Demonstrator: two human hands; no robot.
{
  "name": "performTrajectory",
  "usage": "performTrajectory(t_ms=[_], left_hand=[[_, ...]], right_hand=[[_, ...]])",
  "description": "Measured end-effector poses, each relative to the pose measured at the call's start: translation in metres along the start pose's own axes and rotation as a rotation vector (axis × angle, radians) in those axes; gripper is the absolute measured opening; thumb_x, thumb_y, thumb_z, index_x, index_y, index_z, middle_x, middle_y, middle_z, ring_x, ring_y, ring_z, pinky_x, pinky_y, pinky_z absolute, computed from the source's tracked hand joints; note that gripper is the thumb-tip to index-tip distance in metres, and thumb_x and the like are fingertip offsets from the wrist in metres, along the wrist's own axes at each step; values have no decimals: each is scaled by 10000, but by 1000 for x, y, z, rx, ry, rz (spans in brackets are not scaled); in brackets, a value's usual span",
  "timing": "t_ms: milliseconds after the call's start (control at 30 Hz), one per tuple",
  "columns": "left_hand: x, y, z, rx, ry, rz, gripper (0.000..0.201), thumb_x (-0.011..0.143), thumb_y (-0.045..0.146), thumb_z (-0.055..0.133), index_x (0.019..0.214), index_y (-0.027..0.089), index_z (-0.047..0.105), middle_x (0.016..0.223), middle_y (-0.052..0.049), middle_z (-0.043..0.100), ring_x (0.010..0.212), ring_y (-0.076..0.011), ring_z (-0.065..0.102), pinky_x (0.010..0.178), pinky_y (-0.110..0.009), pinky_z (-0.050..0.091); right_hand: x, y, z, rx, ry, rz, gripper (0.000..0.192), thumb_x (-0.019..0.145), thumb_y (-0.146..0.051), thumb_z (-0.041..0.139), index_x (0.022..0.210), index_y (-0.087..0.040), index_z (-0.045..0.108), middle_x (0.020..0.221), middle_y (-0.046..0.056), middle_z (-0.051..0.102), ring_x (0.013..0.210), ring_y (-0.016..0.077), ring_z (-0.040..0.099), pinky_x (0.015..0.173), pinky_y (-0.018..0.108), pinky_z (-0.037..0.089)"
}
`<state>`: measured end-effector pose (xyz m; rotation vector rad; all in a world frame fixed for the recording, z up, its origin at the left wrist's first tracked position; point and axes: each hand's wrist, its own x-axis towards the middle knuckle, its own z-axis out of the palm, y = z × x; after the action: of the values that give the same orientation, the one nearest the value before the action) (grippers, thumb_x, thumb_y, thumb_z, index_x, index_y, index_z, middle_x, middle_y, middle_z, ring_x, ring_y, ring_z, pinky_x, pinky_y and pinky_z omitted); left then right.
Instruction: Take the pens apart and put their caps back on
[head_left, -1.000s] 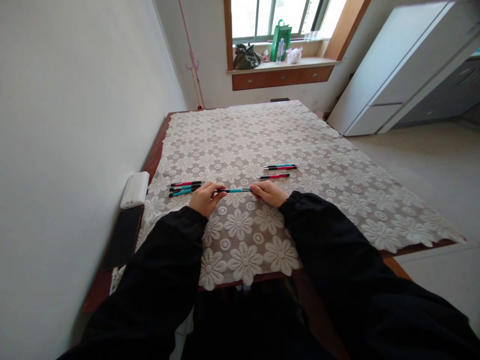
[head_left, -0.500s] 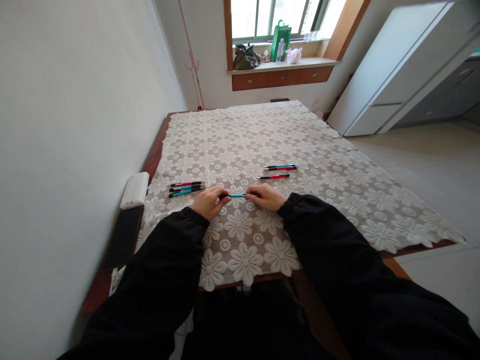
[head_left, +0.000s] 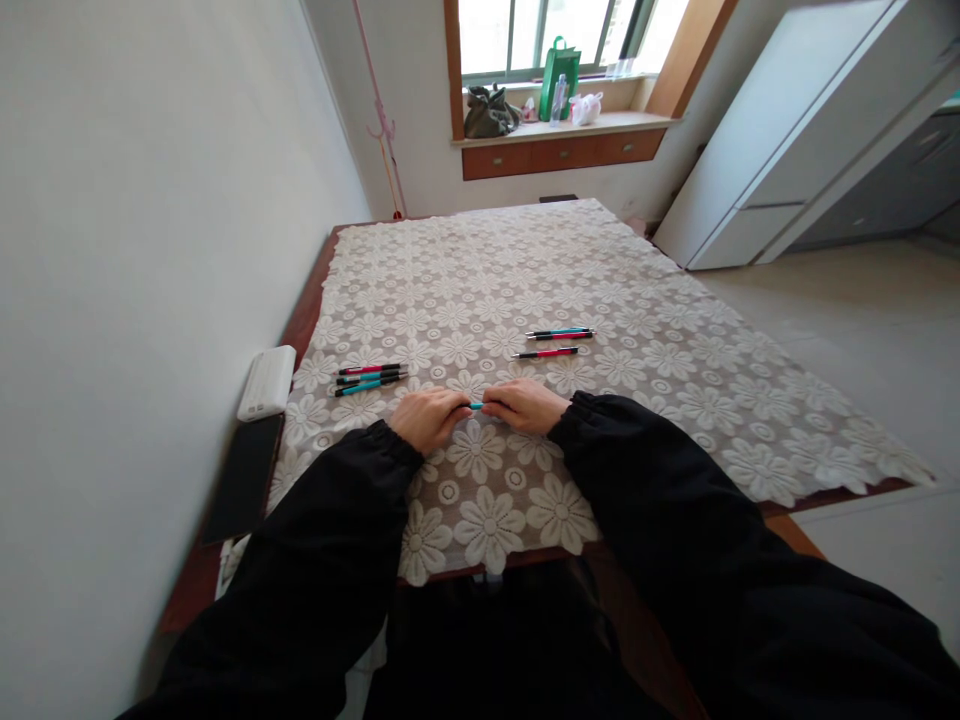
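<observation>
— What has changed at the table (head_left: 795, 505) in the last second?

— The left hand (head_left: 427, 418) and the right hand (head_left: 525, 405) have drawn together over the lace cloth (head_left: 525, 260). A second ago a long stretch of the teal pen (head_left: 475, 405) showed between them; now only a short teal sliver is visible in the gap, and the fingertips nearly touch. Both hands have also slid slightly toward the person.

— What does that suggest?

— By the look of it, the pen is being pushed or screwed together end to end, and that step seems close to done. Both hands are curled shut around the pen, one on each end, and hold it just above the cloth, at the near middle of the table.

— How many pens are there in all?

— Seven, counted. One is in the hands. Left of the hands, toward the wall, lies a group of three pens (head_left: 371, 377): one red, one dark, one teal, side by side. Beyond the hands and a little right lies a single red pen (head_left: 546, 352), and just beyond that a pair of pens (head_left: 561, 333), one teal and one red, touching.

— Anything else on the table?

— One white power bank (head_left: 267, 381) at the left edge beside the group of three, and one dark phone (head_left: 244, 478) nearer the person. Two black sleeves (head_left: 675, 500) cover both arms.
</observation>
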<state>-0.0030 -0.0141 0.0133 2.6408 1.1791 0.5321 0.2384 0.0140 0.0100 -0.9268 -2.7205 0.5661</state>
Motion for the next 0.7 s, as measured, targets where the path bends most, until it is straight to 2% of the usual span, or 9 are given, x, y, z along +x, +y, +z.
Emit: performTrajectory(t_ms=[200, 367, 467, 600, 667, 700], left_hand=[[-1, 3, -1, 38, -8, -77, 281, 999, 343, 466, 910, 224, 704, 769, -57, 676, 757, -224, 635, 642, -325, 414], [0, 1, 2, -143, 9, -120, 444, 1027, 379, 375, 702, 216, 630, 667, -20, 607, 649, -174, 578, 611, -302, 393], [1, -2, 4, -128, 43, -143, 450, 1036, 407, 367, 791, 223, 697, 729, -32, 633, 694, -178, 607, 657, -301, 435], [1, -6, 4, -8, 98, -165, 315, 1012, 383, 456, 993, 243, 737, 838, -58, 680, 827, -211, 650, 732, -313, 489], [0, -7, 4, -18, 105, -156, 266, 994, 358, 498, 1032, 243, 735, 897, -67, 711, 897, -227, 662, 788, -335, 515], [0, -8, 4, -35, 104, -150, 252, 987, 345, 508, 1030, 246, 735, 926, -66, 727, 917, -229, 665, 809, -343, 524]], right_hand=[[1, -7, 2, -227, 122, -122, 335, 1081, -358, 392, 902, -173, 606, 771, 60, 621, 700, 183, 520, 688, 309, 313], [3, -9, 0, -371, 163, -226, 318, 1083, -330, 404, 889, -181, 608, 806, 82, 642, 816, 220, 523, 759, 343, 338], [6, -10, -5, -415, 211, -194, 275, 1074, -326, 427, 968, -174, 631, 897, 97, 669, 913, 242, 532, 831, 374, 362], [-2, -29, -27, -290, 422, -197, 334, 1049, -435, 473, 1226, -194, 620, 1172, 137, 664, 1123, 287, 542, 979, 470, 377], [-18, -50, -36, -137, 451, -238, 323, 1062, -420, 420, 1203, -236, 645, 1083, 113, 683, 1044, 263, 591, 932, 459, 433], [-29, -62, -38, -66, 424, -261, 326, 1058, -441, 415, 1185, -265, 659, 1022, 99, 687, 997, 255, 610, 908, 457, 457]])
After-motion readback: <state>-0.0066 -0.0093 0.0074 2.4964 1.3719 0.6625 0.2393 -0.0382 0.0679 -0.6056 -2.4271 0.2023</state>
